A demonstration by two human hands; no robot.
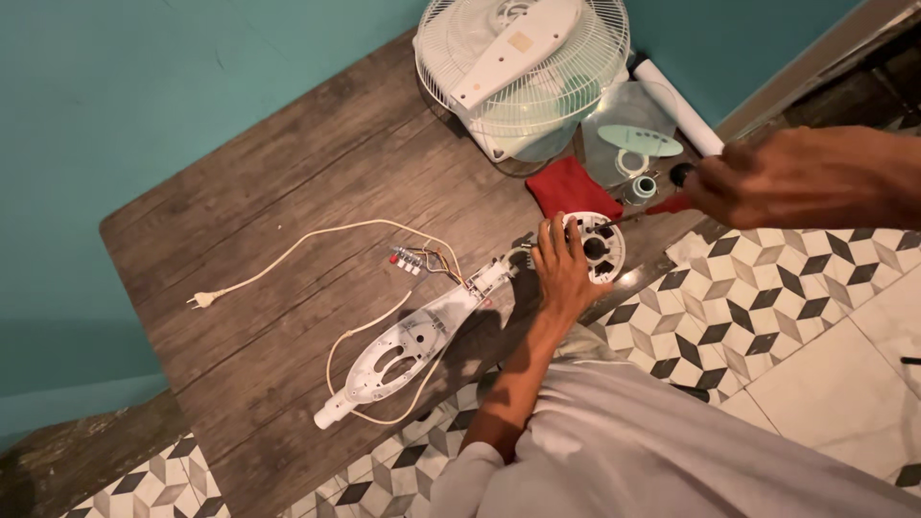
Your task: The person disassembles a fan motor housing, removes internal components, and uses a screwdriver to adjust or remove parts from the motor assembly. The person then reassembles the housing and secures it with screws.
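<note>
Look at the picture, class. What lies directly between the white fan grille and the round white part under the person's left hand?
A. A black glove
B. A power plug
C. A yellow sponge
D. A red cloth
D: the red cloth lies on the wooden table between the fan grille and the round white part held by the left hand.

Matt, grainy wood table (317, 182). On it, smooth white plastic fan grille (523, 72); beside the grille, soft red cloth (573, 187) and clear, possibly plastic, glossy blade (628, 129).
</note>
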